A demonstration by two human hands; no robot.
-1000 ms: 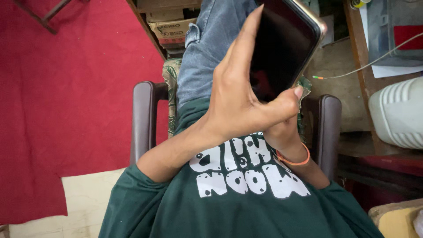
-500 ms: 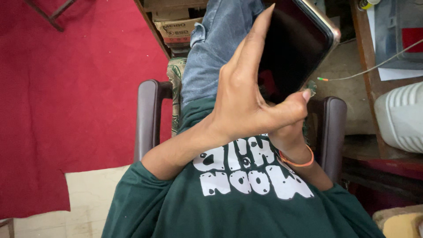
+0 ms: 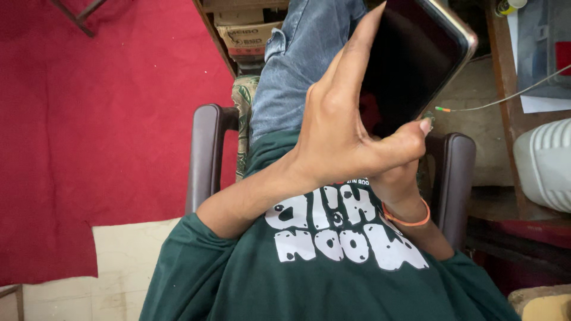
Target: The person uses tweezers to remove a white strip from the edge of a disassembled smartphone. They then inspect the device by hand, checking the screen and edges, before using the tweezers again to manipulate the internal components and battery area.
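Observation:
A dark phone [image 3: 416, 65] with a pale metal rim is held up over my lap, its screen black. My left hand [image 3: 339, 137] lies along its left edge with the fingers stretched straight up and the thumb pressed across the lower corner. My right hand [image 3: 397, 189], with an orange band on the wrist, comes up under the phone. It is mostly hidden behind the left hand, so its fingers do not show. I sit in a chair wearing a green printed shirt [image 3: 333, 273] and blue jeans [image 3: 297, 65].
Dark brown chair arms [image 3: 205, 154] flank my body on both sides. A red carpet [image 3: 101, 131] covers the floor at left. Cardboard boxes [image 3: 244, 32] stand ahead. At right are a wooden desk edge [image 3: 505, 83], a thin cable [image 3: 493, 102] and a white ribbed object [image 3: 544, 169].
Both hands and the phone have drifted slightly to the right in view. The grip looks unchanged.

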